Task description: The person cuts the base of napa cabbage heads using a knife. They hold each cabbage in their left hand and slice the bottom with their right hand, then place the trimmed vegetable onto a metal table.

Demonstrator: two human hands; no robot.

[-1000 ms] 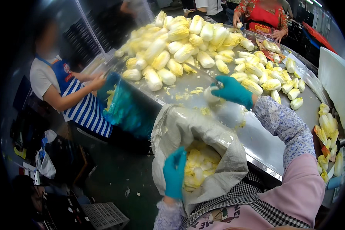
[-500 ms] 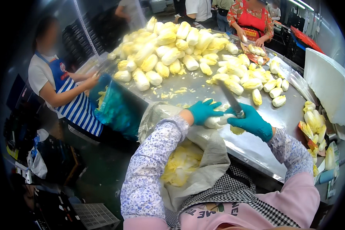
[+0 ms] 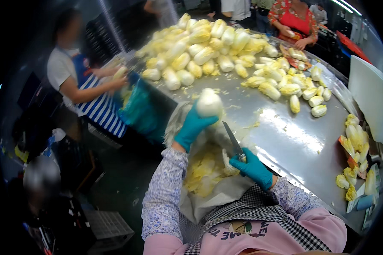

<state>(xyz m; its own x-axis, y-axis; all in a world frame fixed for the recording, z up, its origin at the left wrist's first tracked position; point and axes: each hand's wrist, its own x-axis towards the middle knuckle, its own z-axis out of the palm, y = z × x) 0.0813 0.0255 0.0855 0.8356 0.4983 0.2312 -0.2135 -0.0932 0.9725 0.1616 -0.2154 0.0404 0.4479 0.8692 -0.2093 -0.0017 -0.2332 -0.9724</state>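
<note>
My left hand (image 3: 195, 126), in a teal glove, grips a pale napa cabbage (image 3: 209, 103) above the table's near edge, its white base end facing up. In my gloved right hand (image 3: 256, 170) is a knife (image 3: 232, 137), its blade slanting up and to the left. A whitish cabbage leaf (image 3: 229, 163) is beside the right hand, over the mouth of a pale woven sack (image 3: 195, 211); whether the fingers touch it I cannot tell. Yellow trimmed leaves (image 3: 203, 172) lie inside the sack, close in front of my body.
A large heap of napa cabbages (image 3: 204, 53) covers the far side of the metal table (image 3: 285, 140). Smaller ones lie right of it. At left, a person in a striped apron (image 3: 100, 106) works over a blue bag (image 3: 141, 100). Loose leaves (image 3: 356, 140) lie far right.
My left hand has raised a cabbage up and to the left, turned on end. My right hand has brought the knife down beside the sack. The view has shifted slightly.
</note>
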